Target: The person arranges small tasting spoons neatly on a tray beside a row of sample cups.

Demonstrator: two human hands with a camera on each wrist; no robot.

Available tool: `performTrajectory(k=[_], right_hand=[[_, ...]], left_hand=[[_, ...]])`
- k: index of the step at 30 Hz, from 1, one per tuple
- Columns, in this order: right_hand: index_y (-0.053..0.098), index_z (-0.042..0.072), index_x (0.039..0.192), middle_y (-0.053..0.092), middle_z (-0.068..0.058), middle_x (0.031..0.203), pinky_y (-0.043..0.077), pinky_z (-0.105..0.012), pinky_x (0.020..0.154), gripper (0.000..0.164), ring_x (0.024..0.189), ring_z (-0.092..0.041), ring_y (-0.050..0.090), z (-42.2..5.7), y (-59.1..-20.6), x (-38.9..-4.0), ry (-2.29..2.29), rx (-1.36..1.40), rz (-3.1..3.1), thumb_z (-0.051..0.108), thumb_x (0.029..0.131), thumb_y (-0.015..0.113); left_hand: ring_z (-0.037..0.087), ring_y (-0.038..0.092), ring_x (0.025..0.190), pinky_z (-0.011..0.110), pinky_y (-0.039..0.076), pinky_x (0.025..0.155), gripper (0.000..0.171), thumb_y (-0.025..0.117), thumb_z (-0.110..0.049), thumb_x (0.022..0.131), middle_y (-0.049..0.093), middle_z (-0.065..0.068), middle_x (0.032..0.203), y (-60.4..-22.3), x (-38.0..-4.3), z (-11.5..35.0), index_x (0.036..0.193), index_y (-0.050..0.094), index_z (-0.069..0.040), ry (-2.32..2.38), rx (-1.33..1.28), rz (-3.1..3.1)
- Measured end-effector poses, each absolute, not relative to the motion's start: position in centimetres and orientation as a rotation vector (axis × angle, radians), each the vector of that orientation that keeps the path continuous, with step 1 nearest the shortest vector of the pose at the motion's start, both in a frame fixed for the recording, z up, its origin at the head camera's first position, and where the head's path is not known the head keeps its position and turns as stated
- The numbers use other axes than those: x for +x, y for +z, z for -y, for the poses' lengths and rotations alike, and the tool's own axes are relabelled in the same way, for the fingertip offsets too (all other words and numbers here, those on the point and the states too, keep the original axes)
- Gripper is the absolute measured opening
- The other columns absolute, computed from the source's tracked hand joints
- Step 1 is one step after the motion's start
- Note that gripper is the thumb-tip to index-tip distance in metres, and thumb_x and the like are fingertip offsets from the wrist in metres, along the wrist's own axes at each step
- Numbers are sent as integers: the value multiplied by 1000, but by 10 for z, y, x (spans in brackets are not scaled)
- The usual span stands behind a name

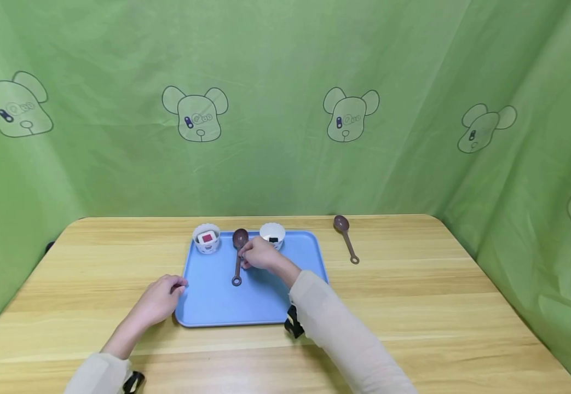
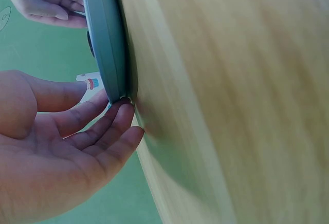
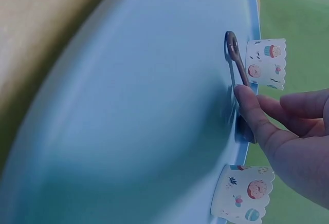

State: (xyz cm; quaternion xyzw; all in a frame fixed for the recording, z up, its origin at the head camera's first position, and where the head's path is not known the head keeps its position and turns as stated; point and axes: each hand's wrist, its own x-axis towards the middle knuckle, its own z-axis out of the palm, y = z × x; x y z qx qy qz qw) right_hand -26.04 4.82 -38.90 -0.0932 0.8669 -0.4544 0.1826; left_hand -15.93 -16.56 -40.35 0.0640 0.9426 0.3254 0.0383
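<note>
My right hand (image 1: 260,254) is over the blue tray (image 1: 216,306), pinching the thin handle of a brown spoon (image 1: 240,238) between thumb and fingers. That spoon lies between two paper cups, its ring end (image 3: 232,41) close over the tray surface. The left cup (image 1: 207,247) holds a white piece with a red square (image 1: 207,237). In the right cup (image 1: 272,229) sits something white and black (image 1: 273,239), partly hidden by my hand. At the tray's left edge, my left hand (image 2: 67,136) touches the rim with relaxed fingertips, its thumb apart from the rim.
A second brown spoon (image 1: 345,235) lies on the wooden table (image 1: 413,306), right of the tray and near the back. Green cloth (image 1: 275,180) with bear drawings hangs behind the table and along its sides.
</note>
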Motion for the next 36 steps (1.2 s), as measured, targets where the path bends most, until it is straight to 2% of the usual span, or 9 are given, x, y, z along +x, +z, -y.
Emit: performTrajectory(k=[6,16,24,31,36], right_hand=[[63,-12,99,64,-20,83,54,-29,68,22,75,-28,65,-51,-381,-260,-1271,-295,-2441,-6,87,45],[61,-13,104,60,-25,104,54,-30,70,23,78,-30,64,-62,-368,-260,-1302,-371,-2370,-4,91,45],[58,-15,107,59,-29,100,55,-33,69,24,80,-38,62,-74,-362,-262,-1367,-416,-2312,-7,90,43],[56,-16,109,58,-26,99,55,-32,70,24,76,-35,62,-86,-357,-263,-1420,-395,-2298,-6,90,44],[56,-15,110,57,-28,103,54,-35,74,25,83,-38,61,-94,-355,-263,-1382,-391,-2298,-4,92,43]], left_hand=[[41,51,103,52,42,88,24,46,-2,91,56,26,107,-403,-160,165,108,57,11,999,193,-2888],[41,51,103,52,42,88,24,46,-2,91,56,26,107,-402,-160,165,108,58,11,991,191,-2890],[40,51,102,51,42,87,24,46,-2,91,56,26,106,-400,-159,164,107,58,11,992,192,-2889],[41,52,102,52,43,87,24,46,-2,91,56,26,106,-401,-159,164,108,57,11,989,193,-2887],[41,51,102,52,42,88,24,46,-2,91,56,26,106,-400,-157,164,107,57,11,989,198,-2886]])
